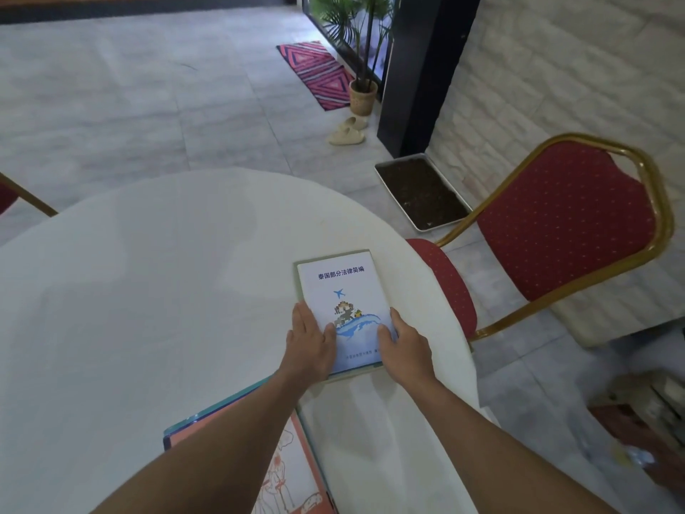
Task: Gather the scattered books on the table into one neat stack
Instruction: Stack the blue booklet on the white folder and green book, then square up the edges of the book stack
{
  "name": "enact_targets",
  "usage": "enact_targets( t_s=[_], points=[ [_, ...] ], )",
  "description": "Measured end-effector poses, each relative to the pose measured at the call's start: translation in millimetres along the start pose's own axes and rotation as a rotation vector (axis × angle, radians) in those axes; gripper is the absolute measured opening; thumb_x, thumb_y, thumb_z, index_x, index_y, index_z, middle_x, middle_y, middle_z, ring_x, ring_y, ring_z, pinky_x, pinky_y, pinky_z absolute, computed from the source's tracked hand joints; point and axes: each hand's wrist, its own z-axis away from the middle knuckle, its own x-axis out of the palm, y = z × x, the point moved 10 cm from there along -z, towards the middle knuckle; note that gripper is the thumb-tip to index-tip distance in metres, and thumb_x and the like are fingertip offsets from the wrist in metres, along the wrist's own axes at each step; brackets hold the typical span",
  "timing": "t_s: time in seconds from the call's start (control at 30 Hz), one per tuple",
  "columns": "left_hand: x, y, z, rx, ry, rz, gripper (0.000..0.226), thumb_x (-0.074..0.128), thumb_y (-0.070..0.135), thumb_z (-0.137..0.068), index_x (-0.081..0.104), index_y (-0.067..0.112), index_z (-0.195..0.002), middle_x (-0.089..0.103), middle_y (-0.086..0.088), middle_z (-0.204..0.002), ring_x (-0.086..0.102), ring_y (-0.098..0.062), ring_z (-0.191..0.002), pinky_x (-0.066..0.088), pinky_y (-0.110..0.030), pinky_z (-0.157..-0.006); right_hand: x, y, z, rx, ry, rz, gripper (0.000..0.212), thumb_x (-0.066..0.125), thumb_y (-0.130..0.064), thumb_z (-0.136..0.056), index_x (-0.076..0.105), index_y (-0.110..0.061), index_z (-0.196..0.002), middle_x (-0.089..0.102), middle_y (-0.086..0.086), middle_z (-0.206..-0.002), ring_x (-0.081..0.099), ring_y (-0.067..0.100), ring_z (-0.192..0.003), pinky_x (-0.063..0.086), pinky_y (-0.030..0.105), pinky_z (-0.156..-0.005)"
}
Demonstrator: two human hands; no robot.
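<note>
Head: white book [344, 291] between fingers [318, 330].

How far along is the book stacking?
Partly done. The white book already lies on a green book. Both hands, left hand and right hand, are flat on its sides, apparently squaring it up. The orange book nearer the person lies apart, not yet stacked.

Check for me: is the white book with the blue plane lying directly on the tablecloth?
No, the white book lies on a greenish book whose edges show beneath it.
</note>
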Motion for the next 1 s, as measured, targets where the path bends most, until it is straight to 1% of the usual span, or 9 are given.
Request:
enact_targets(
  t_s=[0.17,0.27,0.33,0.43,0.53,0.63,0.8,0.9,1.0],
  points=[
    [-16,0,5,0.054,-0.011,-0.015,0.053,0.033,0.036,-0.102,0.016,0.015,-0.148,0.023,-0.017,-0.157,0.029,-0.035,-0.143,0.030,-0.049,-0.117,1,-5,2,-0.021,-0.030,-0.013,0.053,0.043,-0.033,-0.100,0.037,-0.015,-0.150,0.044,0.007,-0.152,0.041,0.026,-0.139,0.035,0.038,-0.113],
    [-35,-16,16,-0.015,0.018,-0.023,0.068,0.036,0.038,-0.104,0.009,0.004,-0.157,0.016,-0.014,-0.164,0.020,-0.028,-0.150,0.020,-0.036,-0.120,-6,-17,11,-0.096,0.054,0.109,0.050,0.046,-0.036,-0.097,0.042,-0.012,-0.141,0.037,0.010,-0.154,0.027,0.026,-0.144,0.033,0.047,-0.114],
    [-49,-31,31,-0.056,0.042,-0.061,0.070,0.036,0.040,-0.103,0.011,0.003,-0.157,0.018,-0.015,-0.164,0.019,-0.030,-0.150,0.018,-0.038,-0.120,-7,-29,24,-0.158,0.118,0.159,0.051,0.050,-0.035,-0.096,0.042,-0.013,-0.141,0.032,0.009,-0.156,0.022,0.027,-0.147,0.029,0.047,-0.114],
    [-73,-54,60,-0.112,0.099,-0.151,0.065,0.037,0.041,-0.102,0.023,0.003,-0.153,0.030,-0.019,-0.157,0.030,-0.036,-0.142,0.029,-0.044,-0.114,-4,-49,52,-0.285,0.199,0.177,0.037,0.058,-0.032,-0.092,0.053,-0.016,-0.125,0.045,0.005,-0.136,0.045,0.025,-0.129,0.033,0.044,-0.105],
    [-94,-92,96,-0.254,0.189,-0.275,0.062,0.041,0.045,-0.099,0.033,0.005,-0.145,0.036,-0.017,-0.150,0.036,-0.035,-0.135,0.036,-0.047,-0.108,17,-59,83,-0.406,0.204,0.241,0.025,0.066,-0.031,-0.086,0.062,-0.017,-0.106,0.053,0.006,-0.114,0.050,0.030,-0.110,0.041,0.045,-0.093],
    [-99,-133,136,-0.385,0.232,-0.321,0.064,0.045,0.051,-0.094,0.035,0.007,-0.140,0.037,-0.015,-0.143,0.040,-0.032,-0.129,0.039,-0.045,-0.104,51,-54,111,-0.460,0.081,0.232,0.032,0.068,-0.038,-0.086,0.061,-0.014,-0.106,0.055,0.007,-0.108,0.051,0.030,-0.107,0.045,0.043,-0.091],
    [-94,-169,195,-0.474,0.346,-0.222,0.060,0.054,0.045,-0.091,0.033,0.009,-0.135,0.036,-0.013,-0.140,0.040,-0.029,-0.129,0.043,-0.043,-0.102,114,-29,145,-0.320,-0.276,0.257,0.060,0.066,-0.059,-0.080,0.056,-0.018,-0.122,0.051,0.001,-0.118,0.052,0.020,-0.114,0.046,0.036,-0.099],
    [-86,-181,216,-0.494,0.392,-0.007,0.069,0.060,0.035,-0.091,0.024,0.008,-0.143,0.024,-0.011,-0.149,0.033,-0.028,-0.136,0.046,-0.043,-0.101,124,-31,155,-0.250,-0.283,0.245,0.063,0.070,-0.066,-0.070,0.055,-0.024,-0.113,0.051,-0.003,-0.107,0.057,0.016,-0.100,0.053,0.038,-0.089],
    [-82,-181,219,-0.416,0.413,0.194,0.074,0.066,0.028,-0.091,0.019,0.013,-0.147,0.020,-0.005,-0.149,0.044,-0.025,-0.132,0.055,-0.038,-0.090,124,-33,155,-0.208,-0.265,0.242,0.065,0.073,-0.064,-0.068,0.054,-0.022,-0.114,0.052,-0.002,-0.108,0.058,0.018,-0.100,0.054,0.041,-0.089]
  ],
)
